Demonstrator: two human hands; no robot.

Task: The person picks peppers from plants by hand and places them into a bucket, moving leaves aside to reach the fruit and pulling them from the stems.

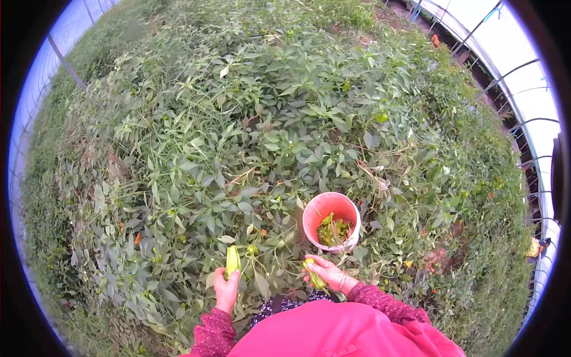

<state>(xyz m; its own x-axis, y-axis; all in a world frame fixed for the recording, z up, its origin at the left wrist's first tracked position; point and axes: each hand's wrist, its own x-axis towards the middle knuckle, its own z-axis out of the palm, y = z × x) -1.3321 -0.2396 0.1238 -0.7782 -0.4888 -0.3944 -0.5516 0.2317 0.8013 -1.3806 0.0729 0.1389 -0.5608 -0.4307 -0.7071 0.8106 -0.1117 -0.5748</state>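
My left hand [226, 288] is closed round the lower end of a long light-green pepper [232, 260], which points upward. Just below the bucket, my right hand [326, 273] holds another yellow-green pepper [316, 279], its fingers wrapped round it. A red-pink bucket [311, 217] stands among the plants above my right hand, with several green peppers [333, 231] in its bottom. Between my hands a small green pepper [252, 249] shows among the leaves.
Dense leafy pepper plants [238, 131] surround me. Some red peppers [138, 238] show low at the left. Curved greenhouse frame bars [516, 70] with pale sheeting run along the right edge, and a pole [66, 64] stands at the upper left.
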